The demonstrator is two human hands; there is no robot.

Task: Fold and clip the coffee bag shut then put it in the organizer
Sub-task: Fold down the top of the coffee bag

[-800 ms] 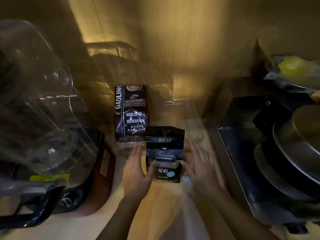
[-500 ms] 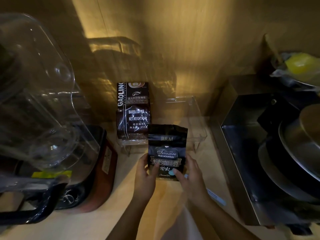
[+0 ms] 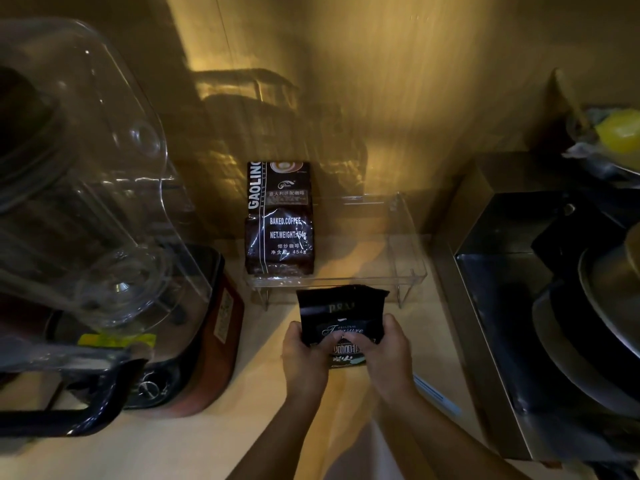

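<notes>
A small black coffee bag (image 3: pixel 341 311) with "Treasure" lettering stands upright on the wooden counter, just in front of a clear plastic organizer (image 3: pixel 407 251). My left hand (image 3: pixel 304 362) grips its left side and my right hand (image 3: pixel 388 355) grips its right side, thumbs across the front label. The bag's top edge looks crumpled and unfolded. A pale blue clip-like strip (image 3: pixel 436 394) lies on the counter to the right of my right wrist. A larger dark "Gaolino" coffee bag (image 3: pixel 280 220) stands in the organizer's left part.
A blender with a clear jug (image 3: pixel 86 188) and dark red base (image 3: pixel 207 344) fills the left side. A steel sink (image 3: pixel 519 306) holding pots and pans (image 3: pixel 606 323) takes the right. A wooden wall (image 3: pixel 381 81) rises behind the organizer.
Both hands went from flat beside the bag to gripping it by its sides with thumbs on the front. The bag sits slightly nearer to me.
</notes>
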